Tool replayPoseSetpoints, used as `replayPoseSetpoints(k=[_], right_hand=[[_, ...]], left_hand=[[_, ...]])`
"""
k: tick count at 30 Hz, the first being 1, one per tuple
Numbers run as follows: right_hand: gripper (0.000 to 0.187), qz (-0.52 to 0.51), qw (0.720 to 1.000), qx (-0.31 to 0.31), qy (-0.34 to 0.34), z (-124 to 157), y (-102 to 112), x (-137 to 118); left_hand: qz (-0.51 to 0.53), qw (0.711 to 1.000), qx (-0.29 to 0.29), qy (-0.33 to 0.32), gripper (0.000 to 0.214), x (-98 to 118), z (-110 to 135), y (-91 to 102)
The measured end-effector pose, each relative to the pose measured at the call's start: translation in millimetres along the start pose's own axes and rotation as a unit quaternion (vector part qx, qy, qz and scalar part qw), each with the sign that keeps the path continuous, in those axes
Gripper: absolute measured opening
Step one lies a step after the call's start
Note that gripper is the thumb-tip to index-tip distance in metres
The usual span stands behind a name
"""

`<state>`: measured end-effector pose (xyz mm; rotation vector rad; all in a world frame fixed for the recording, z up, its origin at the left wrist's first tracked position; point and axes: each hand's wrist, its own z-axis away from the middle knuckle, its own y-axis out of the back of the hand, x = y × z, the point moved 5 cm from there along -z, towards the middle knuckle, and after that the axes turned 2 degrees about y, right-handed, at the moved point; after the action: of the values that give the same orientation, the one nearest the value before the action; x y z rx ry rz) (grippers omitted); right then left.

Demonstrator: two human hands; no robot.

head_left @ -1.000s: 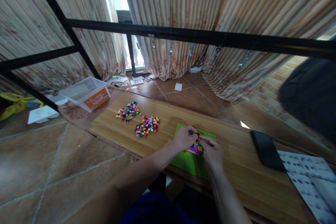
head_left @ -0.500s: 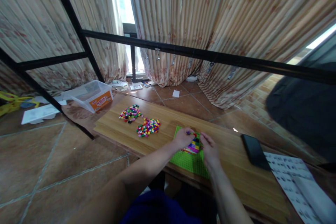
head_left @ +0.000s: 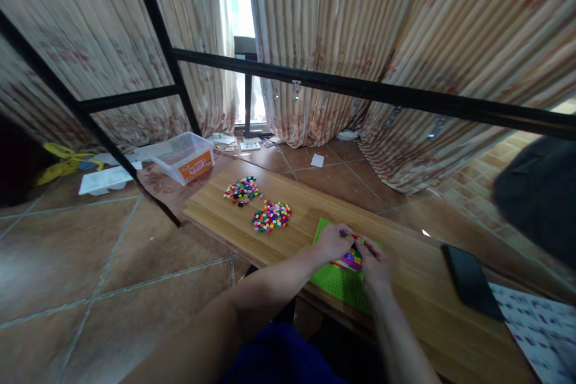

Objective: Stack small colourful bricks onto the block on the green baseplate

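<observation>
A green studded baseplate (head_left: 337, 285) lies on the wooden table under both my hands. Rows of pink, purple, yellow and blue building bricks (head_left: 351, 260) are stacked on it, partly covered by my fingers. My left hand (head_left: 333, 242) is closed, with its fingertips at a short strip of small purple, green and red bricks (head_left: 349, 234) above the stack. From the other side my right hand (head_left: 375, 264) meets it, fingers bent and pressed in by the red piece. What exactly lies between the right fingertips is hidden.
Two heaps of loose coloured bricks, a farther pile (head_left: 243, 190) and a nearer pile (head_left: 272, 216), lie left on the table (head_left: 216, 216). A dark phone (head_left: 472, 282) and a printed sheet (head_left: 540, 327) are at right. A clear plastic box (head_left: 180, 156) stands beyond the left end; a black metal bar (head_left: 324, 79) crosses behind.
My right hand has come in toward the left, so the fingertips now meet at the small bricks and cover more of the stack. The view has turned a little left.
</observation>
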<state>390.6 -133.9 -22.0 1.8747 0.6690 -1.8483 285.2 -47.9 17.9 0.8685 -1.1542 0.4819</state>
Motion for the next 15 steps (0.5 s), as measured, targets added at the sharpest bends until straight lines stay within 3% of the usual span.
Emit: replayPoseSetpoints(k=[5, 8, 13, 15], right_hand=[[0.043, -0.010, 1.000, -0.022, -0.020, 2.8, 2.5, -5.5], [0.044, 0.000, 0.999, -0.027, -0.025, 6.2, 4.8, -7.8], [0.049, 0.032, 0.999, 0.002, -0.016, 11.8, 14.5, -15.1], [0.050, 0.083, 0.996, 0.038, 0.024, 16.5, 19.7, -28.3]], left_hand=[[0.018, 0.999, 0.006, -0.025, 0.030, 0.5, 8.4, 3.6], [0.031, 0.997, 0.024, -0.066, 0.042, -1.5, 21.6, 15.0], [0.011, 0.995, 0.053, -0.080, 0.037, -21.9, 60.8, 56.8], [0.018, 0.995, 0.065, -0.079, 0.029, -37.3, 78.7, 79.8]])
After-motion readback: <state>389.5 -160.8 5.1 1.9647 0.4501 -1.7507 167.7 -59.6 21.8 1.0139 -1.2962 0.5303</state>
